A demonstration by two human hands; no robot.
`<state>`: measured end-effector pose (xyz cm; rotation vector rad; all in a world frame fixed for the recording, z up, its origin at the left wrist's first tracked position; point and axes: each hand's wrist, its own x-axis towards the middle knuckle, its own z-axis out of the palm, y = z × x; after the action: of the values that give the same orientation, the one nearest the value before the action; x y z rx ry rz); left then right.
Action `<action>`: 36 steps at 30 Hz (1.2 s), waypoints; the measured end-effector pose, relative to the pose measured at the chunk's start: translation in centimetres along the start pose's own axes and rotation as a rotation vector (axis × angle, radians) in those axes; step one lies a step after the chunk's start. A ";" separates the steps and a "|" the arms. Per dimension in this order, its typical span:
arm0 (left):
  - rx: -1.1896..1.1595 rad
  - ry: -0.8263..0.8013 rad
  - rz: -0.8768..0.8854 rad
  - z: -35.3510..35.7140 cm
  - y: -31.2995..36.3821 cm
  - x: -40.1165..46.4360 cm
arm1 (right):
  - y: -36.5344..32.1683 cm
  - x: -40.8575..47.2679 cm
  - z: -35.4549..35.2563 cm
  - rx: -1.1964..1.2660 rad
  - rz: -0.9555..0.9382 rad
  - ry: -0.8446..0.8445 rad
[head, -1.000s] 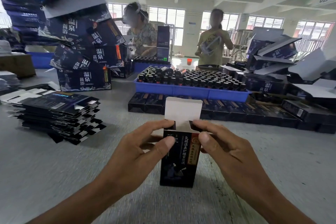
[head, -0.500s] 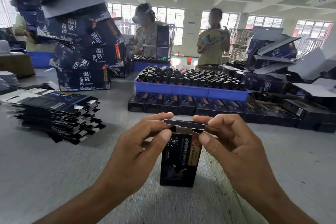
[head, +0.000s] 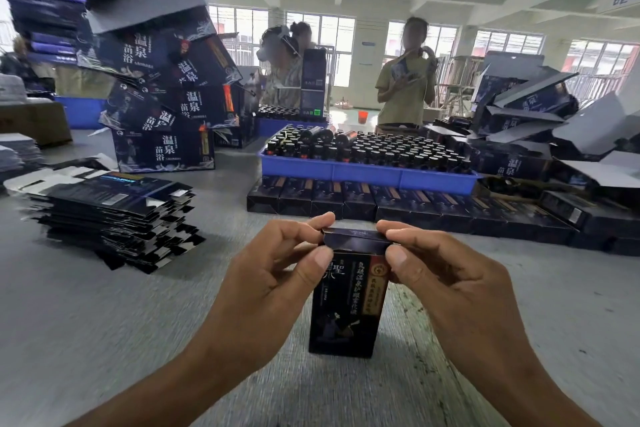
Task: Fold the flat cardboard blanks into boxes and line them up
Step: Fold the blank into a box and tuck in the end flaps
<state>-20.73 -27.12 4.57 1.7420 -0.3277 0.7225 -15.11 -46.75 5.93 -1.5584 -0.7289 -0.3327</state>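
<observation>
Two hands work one box (head: pixel 346 302), which stands upright on the grey table (head: pixel 104 340) directly before me. My left hand (head: pixel 273 274) and right hand (head: pixel 446 277) each pinch an upper corner, thumb in front and forefinger over the top flap (head: pixel 356 236). That flap stood open a second ago; it now lies folded down, so closing is nearly complete. I cannot confirm the tuck tab is fully seated, as my fingers cover both corners. Finished boxes (head: pixel 398 199) wait in a row ahead, beyond which sits the blue tray (head: pixel 363 173); flat blanks (head: pixel 110 215) are stacked to my left.
</observation>
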 end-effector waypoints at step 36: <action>0.349 0.005 0.393 -0.8 -0.9 1.0 | 1.1 0.1 -0.4 -0.217 -0.214 -0.009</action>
<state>-19.70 -25.91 4.56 2.0282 -0.5780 1.1190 -14.27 -47.09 5.19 -1.6896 -0.8926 -0.5793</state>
